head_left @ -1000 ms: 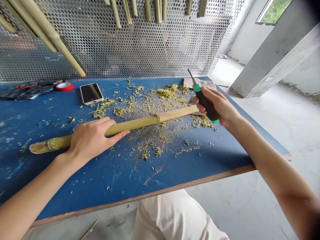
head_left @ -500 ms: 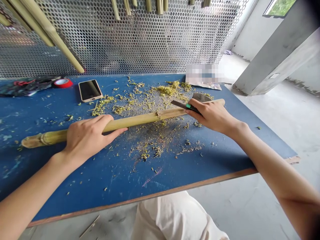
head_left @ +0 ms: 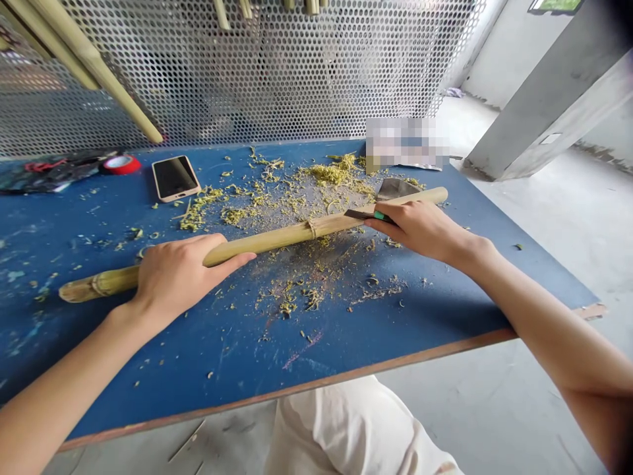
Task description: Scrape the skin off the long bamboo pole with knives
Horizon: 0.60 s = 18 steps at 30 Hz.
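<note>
A long bamboo pole (head_left: 277, 240) lies across the blue table (head_left: 198, 356), running from lower left to upper right. My left hand (head_left: 178, 274) is wrapped over the pole near its left part and presses it down. My right hand (head_left: 420, 227) is closed on a knife with a green-and-black handle (head_left: 368, 214). The knife's dark blade lies against the pole just right of its node. Green and yellow shavings (head_left: 306, 198) are scattered around the pole.
A phone (head_left: 175, 177) lies face up at the back left, with a red tape roll (head_left: 121, 164) and dark items beside it. A perforated metal screen (head_left: 277, 72) with bamboo sticks leaning on it backs the table. A blurred packet (head_left: 405, 142) sits back right. The table's front edge is near my lap.
My right hand brought the knife down from an upright hold onto the pole and now rests its blade against it. The left hand kept its grip on the pole.
</note>
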Each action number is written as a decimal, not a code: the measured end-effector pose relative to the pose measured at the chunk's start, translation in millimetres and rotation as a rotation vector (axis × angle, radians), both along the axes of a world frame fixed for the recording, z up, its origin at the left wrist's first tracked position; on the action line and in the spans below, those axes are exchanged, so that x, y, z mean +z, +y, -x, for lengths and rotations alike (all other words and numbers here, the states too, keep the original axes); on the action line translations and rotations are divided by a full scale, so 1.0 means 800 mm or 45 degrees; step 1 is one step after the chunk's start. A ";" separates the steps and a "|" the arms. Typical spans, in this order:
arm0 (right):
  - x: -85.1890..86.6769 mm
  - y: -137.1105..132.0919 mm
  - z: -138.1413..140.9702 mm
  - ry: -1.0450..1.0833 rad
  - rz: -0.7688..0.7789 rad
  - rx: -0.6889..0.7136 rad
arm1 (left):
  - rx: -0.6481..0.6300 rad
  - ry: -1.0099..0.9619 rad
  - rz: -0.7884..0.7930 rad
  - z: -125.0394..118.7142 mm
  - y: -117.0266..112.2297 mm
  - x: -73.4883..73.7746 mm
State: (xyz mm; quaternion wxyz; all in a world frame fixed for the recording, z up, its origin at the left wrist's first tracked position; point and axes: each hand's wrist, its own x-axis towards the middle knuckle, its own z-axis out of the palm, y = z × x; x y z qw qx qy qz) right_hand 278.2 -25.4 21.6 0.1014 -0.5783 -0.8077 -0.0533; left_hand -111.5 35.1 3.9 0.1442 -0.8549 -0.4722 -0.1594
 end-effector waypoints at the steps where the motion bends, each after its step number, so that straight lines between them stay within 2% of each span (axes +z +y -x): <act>1: -0.001 0.000 0.000 -0.011 0.007 0.003 | -0.006 -0.017 -0.005 0.000 0.000 0.000; 10: -0.005 -0.001 0.004 -0.010 0.023 0.003 | -0.030 -0.086 -0.067 0.001 -0.002 -0.002; 14: -0.004 -0.002 0.004 0.010 0.044 0.013 | -0.094 -0.086 -0.057 0.001 0.001 -0.002; 18: -0.005 -0.003 0.004 0.010 0.042 -0.012 | -0.160 -0.078 -0.138 0.001 0.002 -0.004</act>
